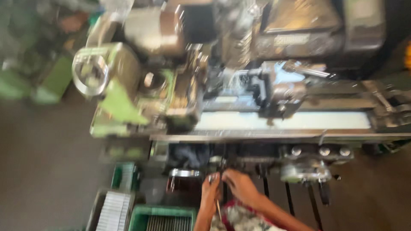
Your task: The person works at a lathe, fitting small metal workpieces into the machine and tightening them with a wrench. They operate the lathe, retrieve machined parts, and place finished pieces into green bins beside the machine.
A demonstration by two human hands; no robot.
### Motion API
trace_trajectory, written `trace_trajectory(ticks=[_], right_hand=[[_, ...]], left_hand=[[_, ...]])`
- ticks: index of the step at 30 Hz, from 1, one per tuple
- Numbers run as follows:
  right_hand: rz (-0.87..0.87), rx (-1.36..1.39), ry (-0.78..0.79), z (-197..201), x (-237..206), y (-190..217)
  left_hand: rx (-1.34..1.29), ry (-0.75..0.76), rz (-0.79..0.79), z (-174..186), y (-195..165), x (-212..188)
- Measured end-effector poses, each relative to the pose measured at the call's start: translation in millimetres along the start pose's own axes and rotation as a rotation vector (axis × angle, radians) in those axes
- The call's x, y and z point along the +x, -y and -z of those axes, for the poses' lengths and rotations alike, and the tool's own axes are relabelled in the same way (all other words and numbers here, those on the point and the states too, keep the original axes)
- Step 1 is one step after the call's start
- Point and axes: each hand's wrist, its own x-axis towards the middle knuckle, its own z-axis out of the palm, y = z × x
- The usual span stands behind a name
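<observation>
The picture is blurred by motion. My left hand (209, 193) and my right hand (239, 185) meet low in the frame, in front of a metal lathe (239, 98). The left hand's fingers close around a thin metal rod-like piece (218, 208) that points down. The right hand's fingers curl close beside the left, touching the same spot; what it grips cannot be made out. Both hands sit just below the lathe's front edge (278, 137), near a dark round tin (184, 182).
A green crate (162, 218) of thin metal parts stands at the bottom left, next to a tray of pale parts (112, 211). The lathe's green headstock (115, 98) and handwheel (90, 72) are at the left. Control knobs (323, 152) and levers (314, 205) hang at the right.
</observation>
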Motion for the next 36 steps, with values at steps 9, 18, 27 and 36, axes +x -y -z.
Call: trace_trajectory(ticks=[9,18,27,36], right_hand=[[0.35,-0.301,0.436,35,26,-76],[0.142,0.047,0.1,60,42,-62],[0.421,-0.286,0.243,145,82,-16],[0.503,-0.548,0.127,200,136,8]], left_hand=[[0.171,-0.138,0.288,-38,-22,120],[0.187,0.07,0.385,-51,-11,135],[0.405,0.279,0.288,-89,-86,75],[0.335,0.32,0.179,-177,-141,77]])
